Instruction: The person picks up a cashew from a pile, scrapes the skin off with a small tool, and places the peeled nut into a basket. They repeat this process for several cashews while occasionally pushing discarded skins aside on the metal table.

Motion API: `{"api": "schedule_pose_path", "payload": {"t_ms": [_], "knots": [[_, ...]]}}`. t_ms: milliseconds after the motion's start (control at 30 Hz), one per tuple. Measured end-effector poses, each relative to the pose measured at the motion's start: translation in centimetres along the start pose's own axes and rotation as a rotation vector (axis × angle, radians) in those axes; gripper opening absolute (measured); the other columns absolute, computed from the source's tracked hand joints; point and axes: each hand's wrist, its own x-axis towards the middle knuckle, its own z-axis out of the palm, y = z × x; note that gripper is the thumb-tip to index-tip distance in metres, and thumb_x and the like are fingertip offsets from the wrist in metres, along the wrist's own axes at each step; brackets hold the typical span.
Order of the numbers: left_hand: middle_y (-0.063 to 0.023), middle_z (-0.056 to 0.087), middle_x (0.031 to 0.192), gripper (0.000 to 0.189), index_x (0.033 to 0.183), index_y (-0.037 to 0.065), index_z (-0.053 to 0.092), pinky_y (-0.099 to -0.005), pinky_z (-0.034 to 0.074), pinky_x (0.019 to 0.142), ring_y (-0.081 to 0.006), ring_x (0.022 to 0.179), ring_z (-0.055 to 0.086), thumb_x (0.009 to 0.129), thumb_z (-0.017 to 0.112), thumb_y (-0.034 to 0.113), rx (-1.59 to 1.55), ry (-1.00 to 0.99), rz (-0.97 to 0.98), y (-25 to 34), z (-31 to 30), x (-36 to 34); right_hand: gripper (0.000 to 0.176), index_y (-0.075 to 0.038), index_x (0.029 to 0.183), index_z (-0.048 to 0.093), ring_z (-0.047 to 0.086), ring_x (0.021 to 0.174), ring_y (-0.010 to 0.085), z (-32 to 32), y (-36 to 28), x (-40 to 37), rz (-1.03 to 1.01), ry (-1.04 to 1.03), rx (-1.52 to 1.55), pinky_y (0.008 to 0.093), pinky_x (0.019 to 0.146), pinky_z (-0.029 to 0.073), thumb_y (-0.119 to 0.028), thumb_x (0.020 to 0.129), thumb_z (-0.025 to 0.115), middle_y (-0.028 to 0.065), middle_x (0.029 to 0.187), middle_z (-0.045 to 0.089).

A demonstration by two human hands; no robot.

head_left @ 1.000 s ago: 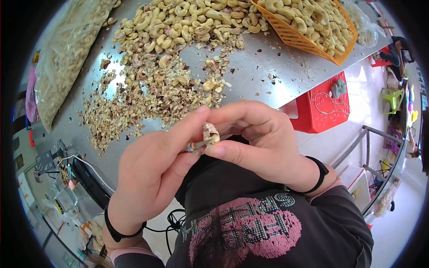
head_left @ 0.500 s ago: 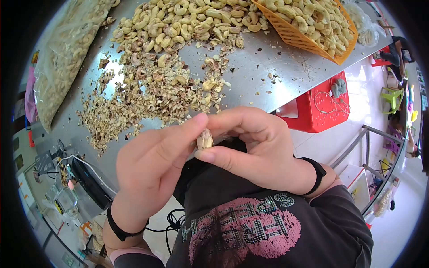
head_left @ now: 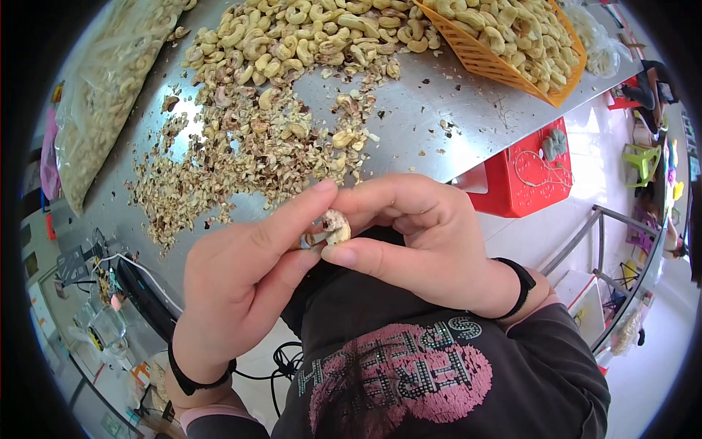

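Note:
In front of the dark shirt, my right hand (head_left: 431, 245) pinches a pale cashew nut (head_left: 338, 228) with patches of brown skin between thumb and forefinger. My left hand (head_left: 248, 267) is closed beside it, with its thumb and forefinger together. A small, thin object (head_left: 313, 238) shows between the left fingers and touches the nut's left side; most of it is hidden. Beyond both hands, skin flakes (head_left: 256, 150) lie scattered on the metal table (head_left: 409, 124), with a heap of cashews (head_left: 292, 36) behind them.
An orange basket (head_left: 475, 62) of cashews stands at the back right. A big clear bag (head_left: 99, 95) of cashews lies at the left. Right of the table is a red stool (head_left: 523, 179) with a grey cloth on it. A metal frame (head_left: 574, 245) stands on the right.
The nut has turned between the fingers and now shows its curved, brown-patched side. My left hand has shifted slightly left, and the thin object has come into view.

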Motion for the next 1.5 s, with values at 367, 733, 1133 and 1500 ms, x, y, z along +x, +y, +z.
{"api": "schedule_pose_path", "payload": {"t_ms": [367,733,1133,1500], "knots": [[-0.0101,0.06,0.075,0.038,0.109,0.007,0.055,-0.0244,0.042,0.051,-0.0178,0.058,0.055,0.072,0.057,-0.001,0.158,0.137,0.07,-0.4,1.1,0.0,0.022,0.002,0.093,0.056,0.056,0.07,0.0068,0.3,0.1,0.1,0.022,0.05,-0.067,0.0193,0.063,0.045,-0.008,0.074,0.062,0.0048,0.079,0.06],[0.0005,0.057,0.075,0.031,0.114,0.006,0.051,-0.0142,0.033,0.046,-0.0014,0.052,0.041,0.084,0.048,0.008,-0.564,0.084,-0.536,0.5,0.8,-0.6,0.022,0.005,0.1,0.05,0.057,0.078,0.0099,0.3,-0.9,0.1,0.195,0.019,0.209,0.0217,0.07,0.047,-0.002,0.079,0.054,0.008,0.087,0.059],[-0.0029,0.058,0.078,0.036,0.119,0.003,0.045,-0.0164,0.04,0.057,-0.0058,0.065,0.05,0.082,0.047,0.004,-0.358,0.1,-0.425,0.7,0.3,-0.3,0.028,0.003,0.103,0.045,0.057,0.085,0.0134,-0.4,-0.3,0.5,0.162,-0.083,0.088,0.0242,0.075,0.046,0.003,0.077,0.055,0.01,0.091,0.058],[-0.0116,0.061,0.089,0.041,0.114,0.003,0.049,-0.0253,0.046,0.066,-0.0193,0.077,0.06,0.074,0.054,-0.003,-0.156,0.006,-0.094,0.1,0.6,-0.3,0.023,0.0,0.092,0.049,0.054,0.077,0.0076,-0.2,-0.1,0.5,0.075,-0.032,0.153,0.0206,0.07,0.046,-0.002,0.074,0.062,0.0035,0.084,0.056]]}}
